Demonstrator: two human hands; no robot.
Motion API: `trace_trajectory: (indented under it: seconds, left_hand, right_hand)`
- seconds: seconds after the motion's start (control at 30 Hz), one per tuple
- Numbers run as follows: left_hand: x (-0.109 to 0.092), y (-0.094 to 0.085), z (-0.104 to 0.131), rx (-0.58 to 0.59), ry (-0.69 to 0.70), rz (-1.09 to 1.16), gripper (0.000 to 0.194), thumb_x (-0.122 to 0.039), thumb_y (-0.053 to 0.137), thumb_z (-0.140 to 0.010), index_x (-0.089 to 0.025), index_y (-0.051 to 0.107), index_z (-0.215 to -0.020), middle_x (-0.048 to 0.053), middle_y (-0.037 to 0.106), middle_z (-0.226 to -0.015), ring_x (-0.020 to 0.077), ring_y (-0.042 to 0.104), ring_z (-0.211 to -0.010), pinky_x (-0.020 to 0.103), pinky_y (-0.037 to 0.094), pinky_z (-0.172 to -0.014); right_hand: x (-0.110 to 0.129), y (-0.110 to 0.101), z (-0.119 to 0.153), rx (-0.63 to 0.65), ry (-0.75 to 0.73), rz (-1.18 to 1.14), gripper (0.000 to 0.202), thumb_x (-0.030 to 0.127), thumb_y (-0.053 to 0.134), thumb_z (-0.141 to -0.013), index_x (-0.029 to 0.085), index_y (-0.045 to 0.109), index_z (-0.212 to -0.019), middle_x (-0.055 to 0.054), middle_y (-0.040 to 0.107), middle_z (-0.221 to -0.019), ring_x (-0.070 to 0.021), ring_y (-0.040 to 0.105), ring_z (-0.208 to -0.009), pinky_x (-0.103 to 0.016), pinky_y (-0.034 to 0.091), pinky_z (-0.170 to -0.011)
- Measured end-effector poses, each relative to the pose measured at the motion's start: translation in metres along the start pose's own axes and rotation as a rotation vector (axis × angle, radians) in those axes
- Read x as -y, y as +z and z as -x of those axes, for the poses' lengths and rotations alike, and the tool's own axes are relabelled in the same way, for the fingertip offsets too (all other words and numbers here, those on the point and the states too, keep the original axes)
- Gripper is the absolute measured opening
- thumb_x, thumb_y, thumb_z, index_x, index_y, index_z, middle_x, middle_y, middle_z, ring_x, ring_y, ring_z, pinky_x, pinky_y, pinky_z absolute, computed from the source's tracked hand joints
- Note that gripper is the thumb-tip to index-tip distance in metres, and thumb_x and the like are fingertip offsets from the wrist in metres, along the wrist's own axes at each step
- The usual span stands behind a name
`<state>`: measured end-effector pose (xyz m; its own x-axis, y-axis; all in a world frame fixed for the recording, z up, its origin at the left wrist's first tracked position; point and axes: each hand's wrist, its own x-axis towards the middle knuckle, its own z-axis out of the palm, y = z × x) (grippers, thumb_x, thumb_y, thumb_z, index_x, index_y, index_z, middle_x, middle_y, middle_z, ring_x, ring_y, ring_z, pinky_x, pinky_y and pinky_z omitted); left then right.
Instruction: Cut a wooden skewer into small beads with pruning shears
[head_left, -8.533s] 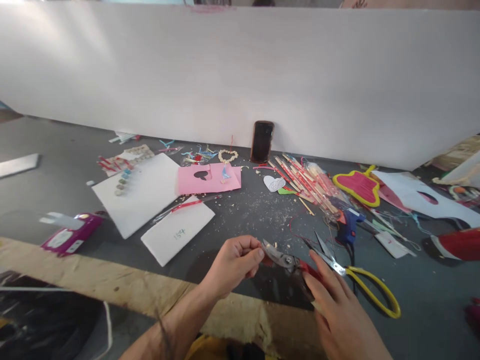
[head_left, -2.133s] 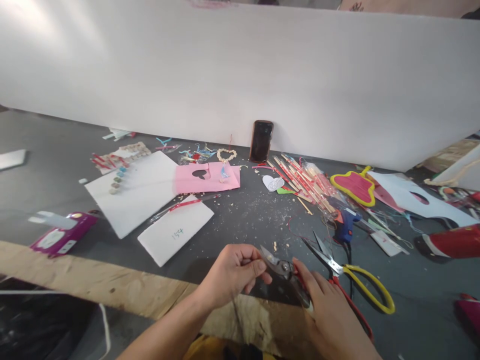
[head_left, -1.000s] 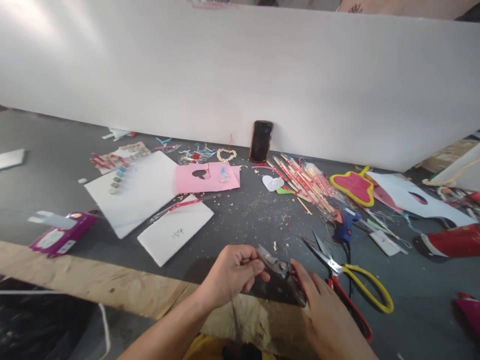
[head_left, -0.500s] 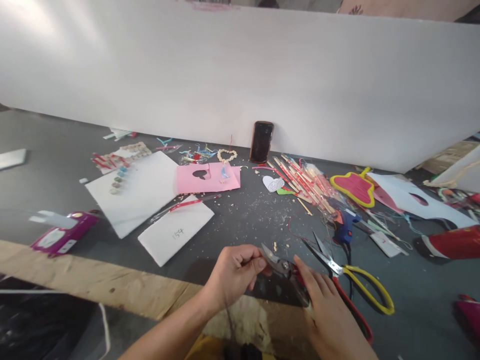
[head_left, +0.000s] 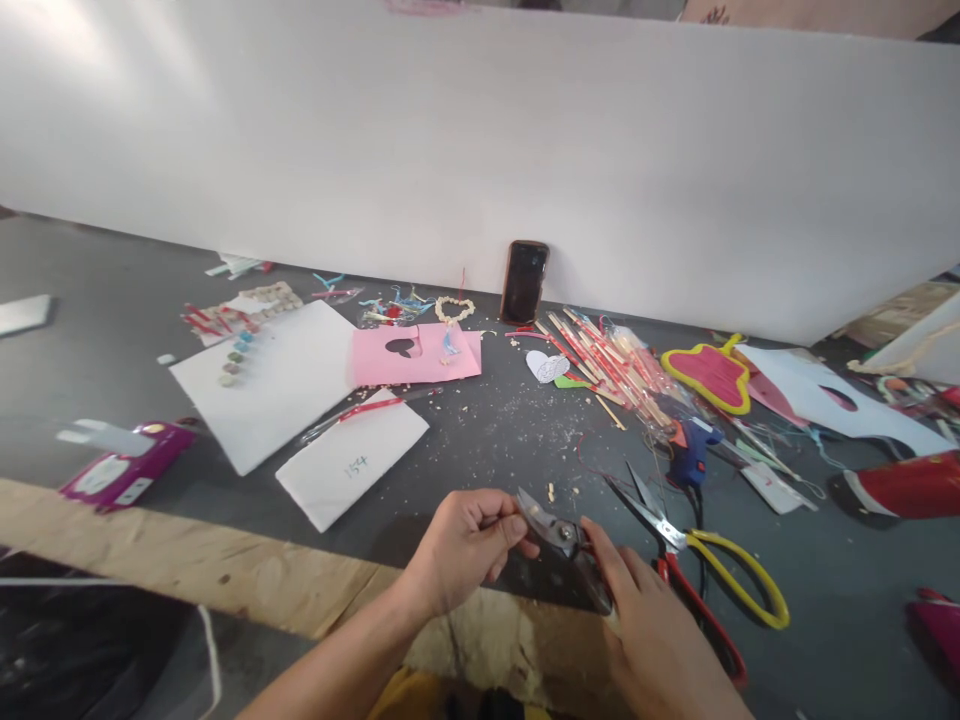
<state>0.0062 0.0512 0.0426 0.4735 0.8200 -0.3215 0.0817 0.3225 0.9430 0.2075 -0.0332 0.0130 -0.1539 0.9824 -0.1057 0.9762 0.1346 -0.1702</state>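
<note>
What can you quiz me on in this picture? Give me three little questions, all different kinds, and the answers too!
1. What does the right hand hold?
a) a glue gun
b) pruners
c) a paper heart

2. True or false: the phone is propped upright near the white panel.

3. Fill in the missing colour: the open scissors have one red handle and one ___ handle.

Key: 1. b; 2. true; 3. yellow.
</note>
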Motion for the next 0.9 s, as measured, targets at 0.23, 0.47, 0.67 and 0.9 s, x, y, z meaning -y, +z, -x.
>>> trace_trajectory:
  seconds: [0.23,0.47,0.67,0.9]
  left_hand:
    - [0.004,-0.002,-0.003,0.010,-0.008,-0.016,0.027,-0.035,0.051,-0.079,-0.011,0.059,-0.067,0.005,0.065,-0.064,0.0042,0.038,-0.041,0.018,0.029,-0.042]
    - [-0.006,-0.002,0.000,0.035,0.021,-0.091,0.026,-0.031,0.047,-0.082,-0.011,0.057,-0.068,0.005,0.064,-0.065,0.0044,0.040,-0.042,0.018,0.030,-0.042]
    - [0.003,-0.002,0.000,0.100,0.030,0.079,0.029,-0.035,0.048,-0.083,-0.011,0.056,-0.068,0.004,0.062,-0.061,0.0031,0.034,-0.039,0.018,0.024,-0.040]
    - [0.000,-0.006,0.000,0.189,0.019,0.126,0.030,-0.038,0.052,-0.082,-0.010,0.059,-0.073,0.004,0.062,-0.059,0.0026,0.032,-0.037,0.018,0.022,-0.038]
  right_hand:
    - [-0.001,0.009,0.002,0.053,0.043,-0.112,0.072,0.007,0.038,-0.072,0.017,0.021,-0.141,-0.012,0.058,-0.105,-0.0228,0.059,-0.089,-0.033,0.047,-0.075]
    - [-0.008,0.004,0.002,0.006,0.011,-0.110,0.077,0.008,0.040,-0.072,0.021,0.015,-0.144,-0.010,0.057,-0.111,-0.0244,0.055,-0.099,-0.037,0.046,-0.083]
    - [-0.008,-0.004,0.002,0.052,-0.014,-0.223,0.073,0.017,0.043,-0.077,0.022,0.014,-0.144,-0.012,0.051,-0.121,-0.0240,0.051,-0.109,-0.037,0.044,-0.089]
    - [-0.006,-0.006,0.001,0.050,-0.033,-0.161,0.085,0.000,0.039,-0.062,0.017,0.019,-0.142,-0.013,0.053,-0.119,-0.0234,0.050,-0.107,-0.040,0.042,-0.092]
